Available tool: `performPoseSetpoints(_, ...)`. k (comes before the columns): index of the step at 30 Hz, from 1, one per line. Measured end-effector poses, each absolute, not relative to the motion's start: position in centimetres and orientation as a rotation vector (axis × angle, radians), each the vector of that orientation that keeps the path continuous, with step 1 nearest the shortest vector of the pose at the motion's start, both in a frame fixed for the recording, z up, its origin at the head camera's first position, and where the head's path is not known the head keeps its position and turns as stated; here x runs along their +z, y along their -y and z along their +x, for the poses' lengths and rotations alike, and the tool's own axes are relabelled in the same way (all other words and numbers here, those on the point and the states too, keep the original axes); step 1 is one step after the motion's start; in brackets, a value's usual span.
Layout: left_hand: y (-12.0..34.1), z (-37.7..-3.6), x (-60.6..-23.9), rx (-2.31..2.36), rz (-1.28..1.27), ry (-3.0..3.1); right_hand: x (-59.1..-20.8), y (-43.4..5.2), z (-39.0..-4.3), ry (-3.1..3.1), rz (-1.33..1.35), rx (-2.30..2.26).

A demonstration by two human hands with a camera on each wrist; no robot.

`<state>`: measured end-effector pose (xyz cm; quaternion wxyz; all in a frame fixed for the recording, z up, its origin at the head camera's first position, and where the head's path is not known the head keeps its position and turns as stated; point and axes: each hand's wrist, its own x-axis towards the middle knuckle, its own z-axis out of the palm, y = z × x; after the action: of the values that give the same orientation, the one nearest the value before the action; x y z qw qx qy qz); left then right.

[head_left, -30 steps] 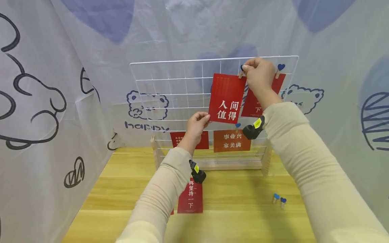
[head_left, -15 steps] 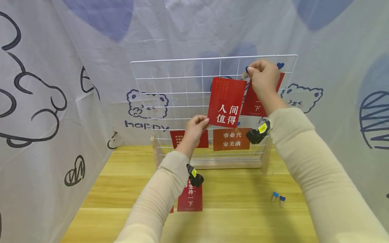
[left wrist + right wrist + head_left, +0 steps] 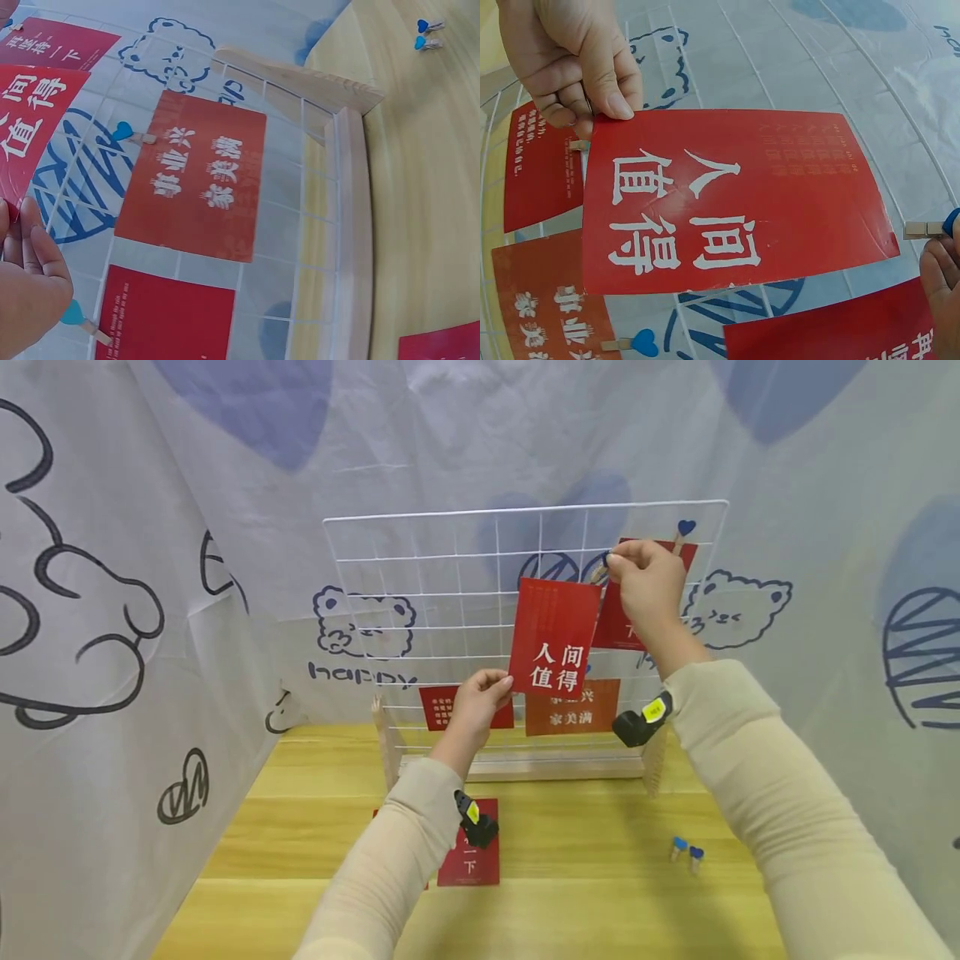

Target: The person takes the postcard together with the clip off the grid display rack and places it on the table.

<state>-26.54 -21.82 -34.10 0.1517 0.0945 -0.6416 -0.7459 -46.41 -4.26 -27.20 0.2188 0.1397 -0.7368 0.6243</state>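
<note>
Head view looks down from afar; both wrist views closely share the red card (image 3: 727,202).

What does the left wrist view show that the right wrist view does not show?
Only the left wrist view shows the wooden base of the wire grid and two blue clips on the table. Only the right wrist view shows the clip pinched by the right hand. Both show the left hand holding the red card and the orange card.
</note>
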Motion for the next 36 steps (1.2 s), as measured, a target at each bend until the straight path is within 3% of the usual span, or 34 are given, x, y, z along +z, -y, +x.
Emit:
performPoseSetpoints(4,21.9,-26.0,-35.0,-2.176,0.278,1.827,-28.1,4.2,-45.9,2.046,0.375,1.732)
performPoseSetpoints(10,22.1,-25.3,-36.4,-2.195,0.286,1.823,-28.1,3.7,-42.4,2.008,0.392,1.962)
performPoseSetpoints(16,22.1,-24.8,-37.3,-2.192,0.33,1.843,-34.5,3.1,-49.1,1.972,0.425,1.963)
performPoseSetpoints(19,22.1,-24.6,-37.8,-2.196,0.335,1.842,-36.6,2.7,-50.6,1.949,0.457,1.977)
performPoseSetpoints(22,22.1,-24.3,-38.3,-2.202,0.337,1.835,-37.0,2.3,-49.2,1.964,0.438,2.002)
performPoseSetpoints(29,22.0,-23.6,-39.7,-2.212,0.35,1.846,-34.2,1.7,-41.4,2.022,0.326,2.162)
performPoseSetpoints(36,22.0,-22.5,-41.2,-2.205,0.38,1.877,-40.3,0.3,-45.3,1.959,0.41,2.262)
